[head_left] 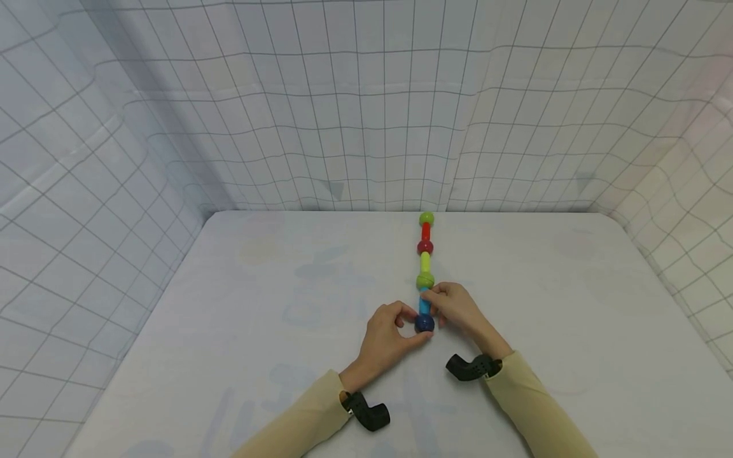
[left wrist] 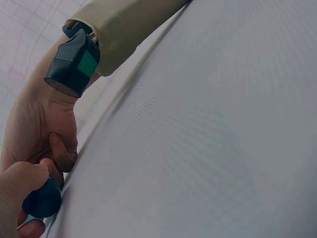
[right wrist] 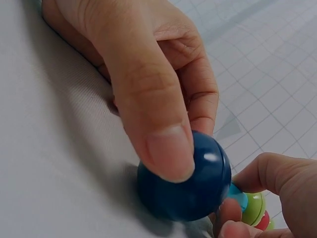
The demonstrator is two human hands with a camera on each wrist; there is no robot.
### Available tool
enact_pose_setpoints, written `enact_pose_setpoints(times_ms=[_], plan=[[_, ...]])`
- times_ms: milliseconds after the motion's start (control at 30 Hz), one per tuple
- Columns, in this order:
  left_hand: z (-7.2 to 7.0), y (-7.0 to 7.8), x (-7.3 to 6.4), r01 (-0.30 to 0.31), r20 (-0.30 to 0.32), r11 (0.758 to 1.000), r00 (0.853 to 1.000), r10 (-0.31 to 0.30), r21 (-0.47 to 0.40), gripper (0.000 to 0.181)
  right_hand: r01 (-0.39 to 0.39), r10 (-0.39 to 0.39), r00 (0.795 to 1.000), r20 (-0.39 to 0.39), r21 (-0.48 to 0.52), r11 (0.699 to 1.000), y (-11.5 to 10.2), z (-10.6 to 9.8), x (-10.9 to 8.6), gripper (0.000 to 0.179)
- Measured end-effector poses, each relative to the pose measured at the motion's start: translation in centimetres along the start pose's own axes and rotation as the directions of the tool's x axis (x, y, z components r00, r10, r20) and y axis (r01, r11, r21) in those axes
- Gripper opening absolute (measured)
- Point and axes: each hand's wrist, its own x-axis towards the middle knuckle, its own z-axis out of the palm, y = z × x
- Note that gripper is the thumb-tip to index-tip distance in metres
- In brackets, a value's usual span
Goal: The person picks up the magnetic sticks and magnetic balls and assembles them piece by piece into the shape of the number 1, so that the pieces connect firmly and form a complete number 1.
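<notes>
A straight chain of coloured balls and rods lies on the white table, pointing away from me. Its near end is a dark blue ball (head_left: pixel 424 323), which my left hand (head_left: pixel 385 336) pinches between thumb and index finger. The left thumb (right wrist: pixel 171 151) covers part of the ball in the right wrist view. Just beyond, my right hand (head_left: pixel 458 306) pinches the light blue rod (head_left: pixel 424 306) that joins this ball to a green ball (head_left: pixel 425 280). Farther along come a yellow-green rod (head_left: pixel 425 263), a red ball (head_left: pixel 425 247), a red rod (head_left: pixel 425 231) and another green ball (head_left: pixel 426 218).
The white table (head_left: pixel 275 273) carries faint bluish marks. White grid-patterned curtains (head_left: pixel 355 114) hang behind it and along both sides. The chain's far end lies close to the table's back edge. Each wrist wears a black camera mount (head_left: pixel 366 412).
</notes>
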Motion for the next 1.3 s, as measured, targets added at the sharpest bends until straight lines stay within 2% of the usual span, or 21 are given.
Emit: enact_pose_setpoints(times_ms=[367,633,867,1300], plan=[[0.09,-0.06,-0.09,0.014,0.023,1.0,1.0,-0.015,0.007,0.032,0.001,-0.001,1.0,-0.018,0.013,1.0,-0.08,0.1,-0.17,0.023],[0.11,0.02,-0.09,0.001,0.004,1.0,1.0,-0.001,0.0,0.031,0.001,-0.001,0.999,-0.035,-0.005,1.0,-0.2,0.28,-0.17,0.024],[0.27,0.17,0.03,0.034,0.015,0.999,0.999,-0.034,-0.001,0.031,0.011,-0.012,0.999,-0.051,-0.006,1.0,-0.17,0.22,-0.27,0.026],[0.54,0.22,0.06,0.037,0.005,0.999,0.999,-0.037,0.02,0.031,0.017,-0.018,0.997,-0.069,-0.016,1.0,-0.13,0.23,-0.42,0.027]])
